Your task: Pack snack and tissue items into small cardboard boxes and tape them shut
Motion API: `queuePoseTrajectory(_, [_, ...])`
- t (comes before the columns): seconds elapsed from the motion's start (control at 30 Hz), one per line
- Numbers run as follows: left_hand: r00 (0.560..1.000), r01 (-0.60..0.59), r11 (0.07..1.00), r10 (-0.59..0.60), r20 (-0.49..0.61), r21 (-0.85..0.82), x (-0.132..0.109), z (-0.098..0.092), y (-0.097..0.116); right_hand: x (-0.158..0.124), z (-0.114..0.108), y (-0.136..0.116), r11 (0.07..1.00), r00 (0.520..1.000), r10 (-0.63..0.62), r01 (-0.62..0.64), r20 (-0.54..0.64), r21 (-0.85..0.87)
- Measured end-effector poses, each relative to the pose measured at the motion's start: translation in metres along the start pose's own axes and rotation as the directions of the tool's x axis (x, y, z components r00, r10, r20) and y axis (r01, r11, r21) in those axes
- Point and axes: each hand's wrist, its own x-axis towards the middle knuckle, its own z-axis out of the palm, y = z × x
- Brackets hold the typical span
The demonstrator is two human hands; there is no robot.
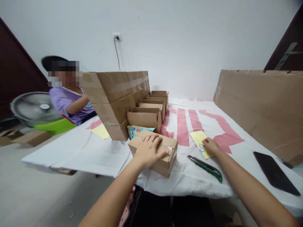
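My left hand (149, 151) lies flat, fingers spread, on top of a small closed cardboard box (155, 154) at the near edge of the white sheet. My right hand (210, 145) rests on a yellow sticker sheet (200, 141) to the right of the box, fingertips pinched at a small label on it. A green utility knife (205, 166) lies just in front of that hand. A blue snack packet (139, 130) sits behind the box.
A row of open small boxes (146, 116) runs back beside a tall stack of sealed cartons (113, 97). A large flat cardboard sheet (262, 104) leans at the right. A black phone (274, 172) lies at the right. Another person (71, 101) sits at far left by a fan (33, 107).
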Motion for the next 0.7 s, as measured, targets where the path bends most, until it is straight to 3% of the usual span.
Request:
queuePoseTrajectory(0.13, [0.999, 0.037, 0.999, -0.037, -0.007, 0.032, -0.002, 0.000, 0.007, -0.020, -0.011, -0.006, 0.994, 0.989, -0.106, 0.102, 0.106, 0.043])
queuePoseTrajectory(0.27, [0.998, 0.051, 0.995, -0.047, -0.042, 0.083, -0.005, 0.001, 0.015, -0.064, -0.008, -0.007, 0.961, 0.943, -0.276, 0.272, 0.187, 0.048])
queuePoseTrajectory(0.4, [0.993, 0.036, 0.998, -0.029, -0.114, 0.059, -0.007, 0.004, 0.016, -0.099, 0.000, -0.002, 0.843, 0.860, -0.459, 0.501, 0.225, -0.195])
queuePoseTrajectory(0.53, [0.989, 0.055, 0.998, -0.058, -0.133, -0.024, -0.007, 0.008, 0.012, -0.105, -0.001, -0.005, 0.791, 0.835, -0.488, 0.546, 0.255, -0.276])
queuePoseTrajectory(0.63, [0.989, 0.065, 0.996, -0.072, -0.126, -0.061, -0.007, 0.010, 0.011, -0.098, -0.012, -0.027, 0.778, 0.814, -0.561, 0.581, 0.152, -0.242])
queuePoseTrajectory(0.7, [0.991, 0.057, 0.994, -0.067, -0.115, -0.088, -0.008, 0.009, 0.011, -0.095, -0.025, -0.056, 0.743, 0.768, -0.640, 0.627, 0.023, -0.234])
